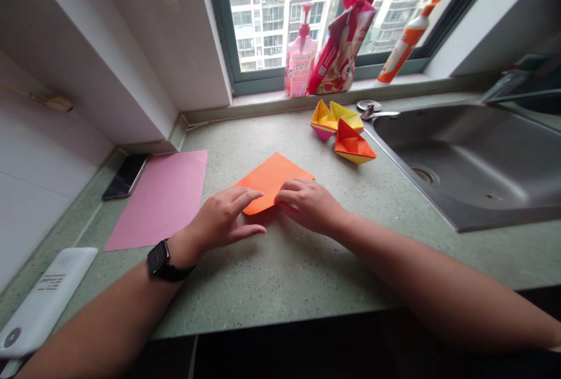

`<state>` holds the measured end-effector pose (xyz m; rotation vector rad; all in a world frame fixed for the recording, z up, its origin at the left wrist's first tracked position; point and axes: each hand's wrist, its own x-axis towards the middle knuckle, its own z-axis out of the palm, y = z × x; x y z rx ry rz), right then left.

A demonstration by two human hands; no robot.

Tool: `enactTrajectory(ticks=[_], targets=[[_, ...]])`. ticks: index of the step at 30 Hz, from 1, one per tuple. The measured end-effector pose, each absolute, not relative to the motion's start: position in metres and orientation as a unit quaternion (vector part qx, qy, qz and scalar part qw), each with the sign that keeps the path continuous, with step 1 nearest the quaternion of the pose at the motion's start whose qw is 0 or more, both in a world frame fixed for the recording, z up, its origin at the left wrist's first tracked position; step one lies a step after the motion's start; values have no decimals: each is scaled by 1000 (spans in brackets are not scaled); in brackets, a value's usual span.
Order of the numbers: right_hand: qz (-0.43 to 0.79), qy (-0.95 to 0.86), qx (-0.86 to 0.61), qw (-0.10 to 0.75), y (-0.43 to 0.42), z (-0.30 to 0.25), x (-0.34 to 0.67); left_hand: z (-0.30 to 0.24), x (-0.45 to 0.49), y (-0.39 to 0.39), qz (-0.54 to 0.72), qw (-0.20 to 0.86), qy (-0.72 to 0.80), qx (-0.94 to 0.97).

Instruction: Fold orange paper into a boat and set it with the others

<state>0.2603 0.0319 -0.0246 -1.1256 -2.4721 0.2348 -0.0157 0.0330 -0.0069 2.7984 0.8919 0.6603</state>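
Note:
A folded sheet of orange paper lies flat on the speckled counter in front of me. My left hand rests at its near left side, fingers stretched over the paper and thumb held apart. My right hand has its fingers pinched together on the paper's near edge, toward the right. Three folded paper boats stand farther back: an orange one, a yellow one and a yellow-and-pink one. A black watch is on my left wrist.
Left lie a pink paper sheet, a dark phone and a white power bank. A steel sink is set in at right. A pump bottle, a red bag and an orange-white bottle stand on the windowsill.

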Motion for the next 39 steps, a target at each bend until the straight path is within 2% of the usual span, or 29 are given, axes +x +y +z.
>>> enactTrajectory(ticks=[4,7,11,15,18,27,30,36,39], targets=[[82,-851,-441,274,38,-15,274,-10,-21,42,243,32,315,917],[95,-834,-456,295,40,-13,279,-10,-24,45,258,9,339,905],[99,-847,-435,289,40,-17,276,-6,-23,41,271,-32,366,890],[126,-867,-416,245,40,-21,275,-2,-20,35,263,-29,362,894],[157,-866,-413,233,43,-21,280,-1,-20,35,274,4,335,901],[258,-847,-366,286,58,-14,302,-2,-21,40,305,135,345,877],[308,-836,-372,261,57,-6,304,2,-19,38,326,201,380,842],[545,-723,-385,181,48,5,301,11,-13,32,360,382,441,728],[581,-686,-399,178,49,1,300,9,-11,33,352,470,452,672]])
